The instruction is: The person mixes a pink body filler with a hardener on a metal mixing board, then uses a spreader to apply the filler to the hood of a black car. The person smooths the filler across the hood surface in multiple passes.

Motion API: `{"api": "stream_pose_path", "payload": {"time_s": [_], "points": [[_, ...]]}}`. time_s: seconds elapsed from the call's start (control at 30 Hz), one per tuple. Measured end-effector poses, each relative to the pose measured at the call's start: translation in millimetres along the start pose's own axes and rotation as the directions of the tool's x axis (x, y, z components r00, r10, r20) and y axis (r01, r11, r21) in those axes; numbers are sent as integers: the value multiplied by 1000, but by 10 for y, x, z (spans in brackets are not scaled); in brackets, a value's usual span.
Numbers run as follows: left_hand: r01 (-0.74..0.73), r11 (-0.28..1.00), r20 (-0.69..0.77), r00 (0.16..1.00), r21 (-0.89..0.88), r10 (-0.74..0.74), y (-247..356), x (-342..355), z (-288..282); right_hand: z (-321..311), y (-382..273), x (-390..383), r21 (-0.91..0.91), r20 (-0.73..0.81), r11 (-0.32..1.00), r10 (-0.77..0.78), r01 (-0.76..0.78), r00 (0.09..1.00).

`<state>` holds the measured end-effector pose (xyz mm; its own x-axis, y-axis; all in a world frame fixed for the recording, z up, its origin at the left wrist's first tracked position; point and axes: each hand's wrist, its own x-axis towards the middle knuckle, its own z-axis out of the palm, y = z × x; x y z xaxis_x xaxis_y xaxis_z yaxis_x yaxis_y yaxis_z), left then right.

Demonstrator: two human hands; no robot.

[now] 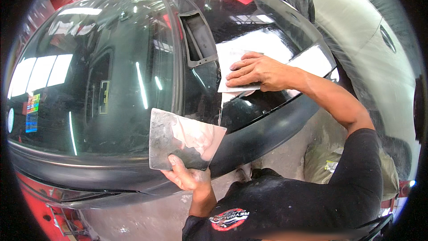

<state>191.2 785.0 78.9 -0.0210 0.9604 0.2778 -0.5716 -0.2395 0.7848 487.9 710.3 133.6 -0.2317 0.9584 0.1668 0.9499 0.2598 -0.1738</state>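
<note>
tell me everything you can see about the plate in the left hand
The plate is thin, flat and four-sided, smudged grey, with pale pink paste spread over its right part. Its material is unclear. The left hand grips its lower edge, thumb on the pasted face, holding it beside the dark car.

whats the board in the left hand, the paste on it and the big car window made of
Board: perhaps metal or plastic, matte; thin, flat, smeared grey.
Paste: possibly filler, smooth, pale pink, lying in soft ridges.
Car window: likely glass, glossy, dark, mirroring lights.
</note>
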Motion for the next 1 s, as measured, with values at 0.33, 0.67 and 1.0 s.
{"api": "stream_pose_path", "payload": {"time_s": [0.33, 0.67, 1.0], "points": [[-23, 999, -143, 989, -24, 19, 5, 60, 106, -580, 166, -389, 125, -225, 992, 31, -3, 974], [-138, 984, -320, 943, -111, 95, -8, 144, 76, -1015, 711, -1007, 137, -442, 989, 113, -58, 890], [257, 928, -184, 932, -271, -312, -143, -771, 1195, -919, 143, -1024, -85, -295, 707, -691, 702, 660]]}}
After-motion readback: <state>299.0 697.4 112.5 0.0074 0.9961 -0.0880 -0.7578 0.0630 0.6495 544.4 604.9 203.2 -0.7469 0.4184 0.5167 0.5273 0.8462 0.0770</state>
